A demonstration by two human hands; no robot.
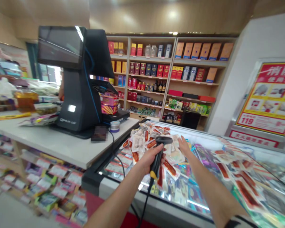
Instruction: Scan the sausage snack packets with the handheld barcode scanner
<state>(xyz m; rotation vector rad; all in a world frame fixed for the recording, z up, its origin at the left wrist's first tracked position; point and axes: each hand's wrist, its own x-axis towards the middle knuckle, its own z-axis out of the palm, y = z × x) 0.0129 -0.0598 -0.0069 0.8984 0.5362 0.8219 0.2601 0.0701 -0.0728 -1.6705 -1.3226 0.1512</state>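
Note:
My left hand (150, 158) is wrapped round the handle of a black barcode scanner (159, 152) with a yellow base, its head pointing over a heap of clear snack packets (144, 139) with red contents. That heap lies on the glass lid of a chest freezer (204, 196). My right hand (183, 146) reaches onto the far side of the heap, fingers on the packets; I cannot see whether it grips one. The scanner's cable hangs down toward the floor.
A black checkout terminal (78, 79) with a tilted screen stands on the white counter (61, 145) at left, with food tubs behind it. More packets (242, 180) lie spread on the lid at right. Shelves of boxed goods (171, 72) fill the back wall. A person is partly visible at far left.

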